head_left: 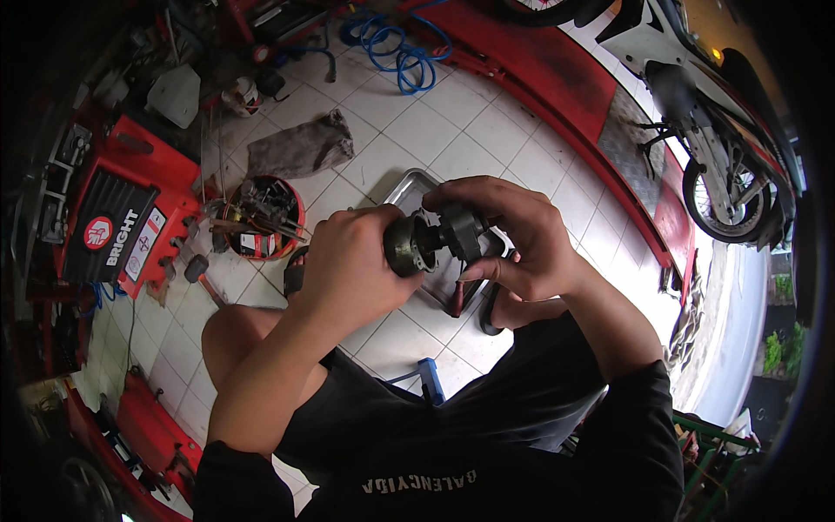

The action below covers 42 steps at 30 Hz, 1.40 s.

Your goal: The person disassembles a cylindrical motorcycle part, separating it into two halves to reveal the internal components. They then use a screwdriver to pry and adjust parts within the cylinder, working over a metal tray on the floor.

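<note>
My left hand (352, 261) is wrapped around a dark, hollow cylindrical metal housing (402, 247). Opposite it, my right hand (526, 235) grips a dark round metal part (461, 233) between thumb and fingers. A short shaft (428, 237) bridges the two pieces; whether they are joined is unclear. Both are held up over a shallow metal tray (405, 184) on the floor, mostly hidden by my hands. Below the right thumb, a tool with a dark red handle (457, 301) shows at the tray.
A red bucket (298, 207) of tools and parts stands left, near a grey rag (300, 146), a hammer (198, 270) and a red machine (174, 204). Blue hose (417, 74) coils ahead. A red lift platform (531, 96) and motorcycle (726, 148) are right. A blue object (430, 381) lies between my legs.
</note>
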### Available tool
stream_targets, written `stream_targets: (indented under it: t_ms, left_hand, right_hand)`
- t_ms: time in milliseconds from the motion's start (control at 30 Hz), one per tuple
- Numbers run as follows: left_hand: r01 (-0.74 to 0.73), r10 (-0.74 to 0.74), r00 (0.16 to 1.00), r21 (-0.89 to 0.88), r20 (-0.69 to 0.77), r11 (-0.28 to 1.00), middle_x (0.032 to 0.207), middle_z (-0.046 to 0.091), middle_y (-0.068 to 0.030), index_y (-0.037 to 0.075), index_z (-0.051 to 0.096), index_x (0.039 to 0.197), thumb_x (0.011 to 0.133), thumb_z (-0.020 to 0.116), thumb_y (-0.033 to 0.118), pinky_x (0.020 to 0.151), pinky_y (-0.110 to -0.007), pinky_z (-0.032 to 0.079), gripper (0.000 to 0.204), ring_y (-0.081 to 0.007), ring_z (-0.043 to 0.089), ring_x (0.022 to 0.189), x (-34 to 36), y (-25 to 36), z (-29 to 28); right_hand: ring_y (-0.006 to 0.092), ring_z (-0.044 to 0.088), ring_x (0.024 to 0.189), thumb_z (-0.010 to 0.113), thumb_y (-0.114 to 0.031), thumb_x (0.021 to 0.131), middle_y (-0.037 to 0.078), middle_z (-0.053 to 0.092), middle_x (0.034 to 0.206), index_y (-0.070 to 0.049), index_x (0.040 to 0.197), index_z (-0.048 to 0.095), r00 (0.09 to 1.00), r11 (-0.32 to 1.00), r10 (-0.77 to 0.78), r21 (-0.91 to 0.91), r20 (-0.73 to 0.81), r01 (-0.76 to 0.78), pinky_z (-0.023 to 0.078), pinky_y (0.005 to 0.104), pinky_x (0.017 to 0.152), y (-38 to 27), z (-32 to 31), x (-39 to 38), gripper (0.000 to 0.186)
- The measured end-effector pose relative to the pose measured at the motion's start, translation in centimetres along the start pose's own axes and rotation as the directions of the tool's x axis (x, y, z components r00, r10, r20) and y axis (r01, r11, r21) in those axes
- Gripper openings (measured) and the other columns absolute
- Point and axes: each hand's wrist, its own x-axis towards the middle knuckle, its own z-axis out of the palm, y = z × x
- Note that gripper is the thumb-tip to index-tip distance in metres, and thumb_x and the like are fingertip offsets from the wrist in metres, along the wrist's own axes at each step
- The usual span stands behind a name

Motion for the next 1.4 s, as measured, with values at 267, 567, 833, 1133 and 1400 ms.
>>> stream_targets:
  t_ms: [267,567,833,1133,1400]
  left_hand:
    - [0.190,-0.209,0.976,0.219,0.067,0.957,0.081,0.070,-0.0194,0.000,0.067,0.087,0.065,0.082,0.017,0.075,-0.046,0.055,0.032,-0.0392,0.070,0.081,0.2,0.0,0.1]
    - [0.253,-0.286,0.953,0.259,0.099,0.932,0.081,0.071,-0.0209,-0.002,0.068,0.088,0.066,0.083,0.020,0.080,-0.047,0.056,0.034,-0.0405,0.070,0.084,0.5,0.2,-0.5]
    - [0.182,-0.204,0.973,0.188,0.110,0.965,0.079,0.071,-0.0204,-0.002,0.070,0.088,0.066,0.083,0.020,0.078,-0.045,0.057,0.034,-0.0396,0.071,0.081,0.3,-0.7,-0.3]
    - [0.008,-0.010,0.998,0.034,0.061,0.999,0.078,0.071,-0.0185,-0.001,0.069,0.088,0.059,0.087,0.014,0.070,-0.042,0.056,0.037,-0.0378,0.072,0.077,0.4,-1.1,0.2]
    - [-0.012,0.024,0.995,-0.119,0.098,0.993,0.074,0.071,-0.0148,0.001,0.071,0.086,0.058,0.086,0.020,0.070,-0.040,0.057,0.037,-0.0352,0.073,0.073,0.4,-0.6,0.1]
  right_hand:
    - [0.0338,0.054,0.135,0.068,-0.025,0.096,0.028,0.052,0.143,0.009,0.154,0.029,0.965,0.777,0.258,0.586,0.036,-0.230,0.040,0.0444,0.115,4.0,0.5,-0.2,0.078]
    - [0.0298,0.058,0.127,0.074,-0.018,0.093,0.023,0.054,0.143,0.006,0.153,0.037,0.963,0.694,0.269,0.687,0.030,-0.216,0.045,0.0403,0.108,4.5,1.1,0.1,0.074]
    - [0.0301,0.069,0.110,0.088,-0.005,0.071,0.016,0.065,0.127,-0.004,0.139,0.057,0.995,0.995,0.041,-0.092,-0.086,-0.049,0.057,0.0404,0.090,1.6,2.0,0.7,0.075]
    - [0.0384,0.062,0.124,0.089,-0.005,0.068,0.017,0.064,0.133,-0.003,0.142,0.055,0.997,0.970,-0.078,-0.230,-0.002,0.076,0.053,0.0436,0.104,-0.2,2.3,0.5,0.081]
    - [0.0384,0.066,0.119,0.089,-0.004,0.062,0.020,0.067,0.128,0.001,0.124,0.069,0.991,0.948,-0.128,-0.300,-0.046,0.108,0.057,0.0424,0.097,-1.9,0.7,-0.1,0.066]
